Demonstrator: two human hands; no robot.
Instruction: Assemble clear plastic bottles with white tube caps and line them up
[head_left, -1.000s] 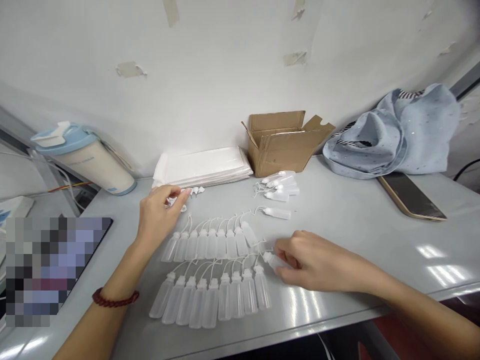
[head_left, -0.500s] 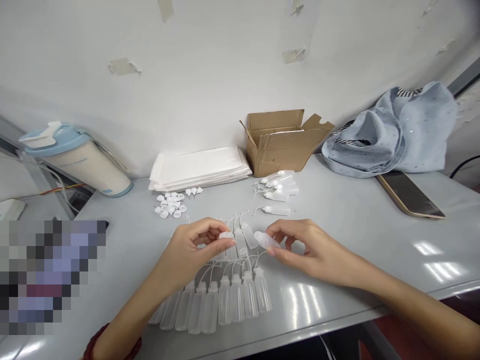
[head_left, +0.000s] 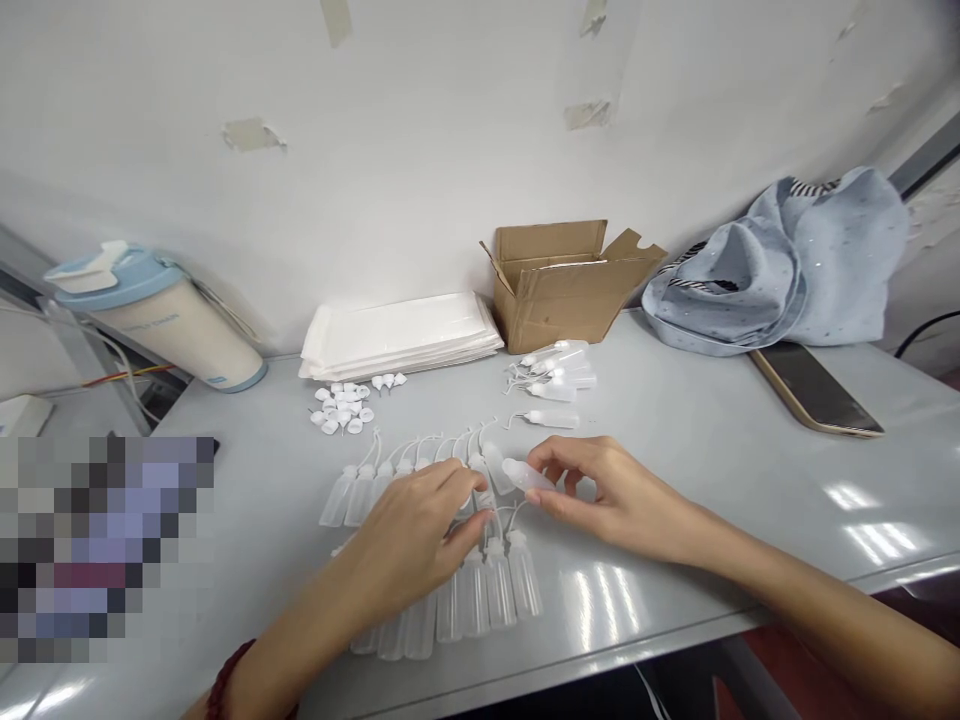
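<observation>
My right hand grips a small translucent squeeze bottle between thumb and fingers, its neck tilted to the left. My left hand hovers palm down over the bottles, thumb and fingertips apart around a small white plastic piece; I cannot tell whether they touch it. Beneath it are two rows of translucent bottles with thin tethered caps, a back row and a front row. My left hand and forearm hide part of both rows.
White needle-tipped caps lie in a pile before stacked white envelopes. Several needle-tipped bottles lie before an open cardboard box. A tumbler leans at left. A blue cloth bag and a phone are at right.
My left hand has moved right and turned palm down, its pinch on a small white piece opened. My right hand still holds the bottle, shifted slightly left.
</observation>
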